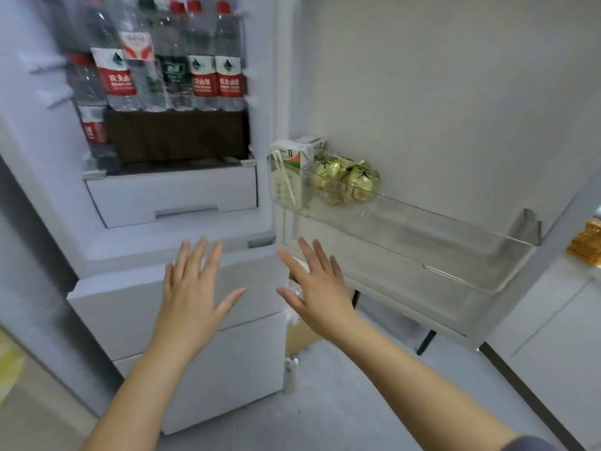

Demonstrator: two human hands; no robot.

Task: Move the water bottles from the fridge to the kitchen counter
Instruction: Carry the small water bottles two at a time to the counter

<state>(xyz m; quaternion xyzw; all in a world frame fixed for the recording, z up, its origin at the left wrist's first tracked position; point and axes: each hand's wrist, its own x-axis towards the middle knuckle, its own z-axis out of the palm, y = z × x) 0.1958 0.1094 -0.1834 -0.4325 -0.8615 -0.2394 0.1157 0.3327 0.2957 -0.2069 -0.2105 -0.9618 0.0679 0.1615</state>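
The clear plastic water bottles (201, 60) with red caps and red-and-white labels stand upright in a close row at the upper left of the frame, on a dark brown box (175, 135) inside the open white fridge (48, 190). Low in the centre, the left hand (192, 294) and the right hand (315, 288) are spread flat with straight fingers, holding nothing, well below the bottles. At centre right, the clear plastic door shelf (422, 249) holds a green-and-white drink carton (287, 170) beside two gold-wrapped round items (344, 180).
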